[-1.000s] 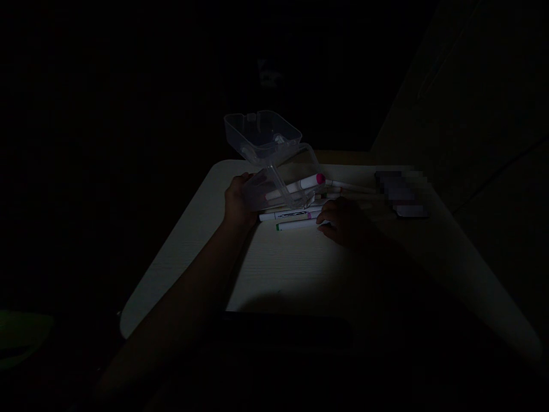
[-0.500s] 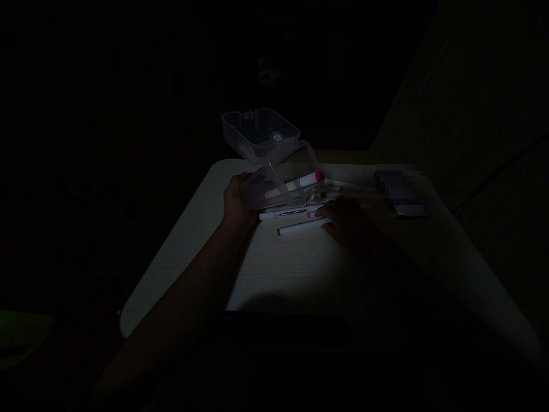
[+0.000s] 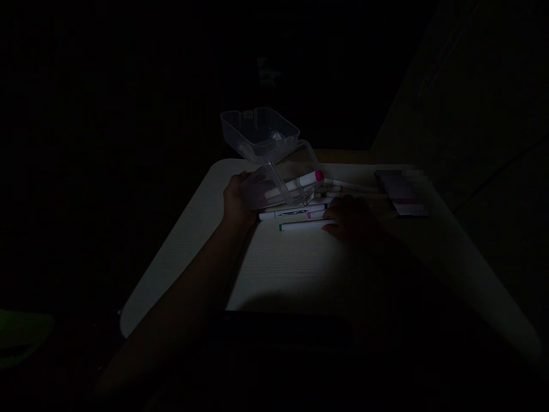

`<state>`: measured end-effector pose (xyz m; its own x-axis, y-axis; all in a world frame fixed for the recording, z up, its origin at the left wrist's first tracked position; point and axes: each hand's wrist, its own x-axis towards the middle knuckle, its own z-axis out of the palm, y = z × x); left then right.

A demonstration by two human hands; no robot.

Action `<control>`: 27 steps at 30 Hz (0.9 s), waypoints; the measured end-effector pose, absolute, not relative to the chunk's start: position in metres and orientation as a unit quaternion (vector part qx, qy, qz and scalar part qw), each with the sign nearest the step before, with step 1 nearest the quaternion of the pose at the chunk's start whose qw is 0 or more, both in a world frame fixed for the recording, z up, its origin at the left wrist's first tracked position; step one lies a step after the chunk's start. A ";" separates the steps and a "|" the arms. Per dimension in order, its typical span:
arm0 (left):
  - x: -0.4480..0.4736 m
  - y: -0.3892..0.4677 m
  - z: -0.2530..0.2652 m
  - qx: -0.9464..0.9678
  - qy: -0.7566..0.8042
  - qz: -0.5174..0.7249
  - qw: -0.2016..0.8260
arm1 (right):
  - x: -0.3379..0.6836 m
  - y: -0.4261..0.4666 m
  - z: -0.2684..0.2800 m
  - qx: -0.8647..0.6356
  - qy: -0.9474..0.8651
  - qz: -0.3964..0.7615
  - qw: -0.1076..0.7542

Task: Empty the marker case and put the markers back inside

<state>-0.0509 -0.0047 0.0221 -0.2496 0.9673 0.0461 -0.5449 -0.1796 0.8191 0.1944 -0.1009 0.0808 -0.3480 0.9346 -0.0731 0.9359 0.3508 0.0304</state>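
My left hand (image 3: 238,201) is closed on a clear plastic box (image 3: 254,193), tilted on its side with its hinged lid (image 3: 259,134) swung up and open. Inside the box lies a white marker with a pink end (image 3: 298,183). Over the tabletop, my right hand (image 3: 349,218) has its fingers closed around the right part of a white marker with a green end (image 3: 300,226). Close by are a marker with dark lettering (image 3: 291,213) and one with a purple end (image 3: 316,215), partly covered by my right fingers. Deep shadow hides much of that hand.
The pale table (image 3: 270,263) has rounded corners. More white markers (image 3: 349,186) lie behind my right hand. A blurred flat item (image 3: 405,194) rests at the back right. A dark edge (image 3: 283,326) crosses the front. The surroundings are very dark.
My right hand has shifted slightly right, and the green-ended marker has moved a little up and right with it. The left hand and box are nearly still.
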 end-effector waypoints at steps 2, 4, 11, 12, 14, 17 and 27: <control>-0.050 -0.005 0.024 0.290 0.358 0.708 0.535 | 0.196 -0.101 0.082 0.579 0.814 -0.009 0.047; -0.049 -0.006 0.026 0.284 0.356 0.707 0.541 | 0.197 -0.101 0.082 0.579 0.814 -0.012 0.047; -0.049 -0.005 0.024 0.280 0.357 0.711 0.537 | 0.201 -0.096 0.077 0.566 0.823 -0.042 -0.021; -0.049 -0.005 0.024 0.279 0.360 0.713 0.533 | 0.203 -0.095 0.077 0.566 0.822 -0.051 -0.045; -0.049 -0.007 0.024 0.282 0.365 0.714 0.527 | 0.206 -0.093 0.075 0.558 0.819 -0.069 -0.113; -0.049 -0.009 0.025 0.294 0.367 0.716 0.516 | 0.212 -0.091 0.074 0.535 0.809 -0.094 -0.226; -0.049 -0.006 0.025 0.286 0.360 0.716 0.525 | 0.231 -0.088 0.085 0.568 0.660 -0.059 -0.489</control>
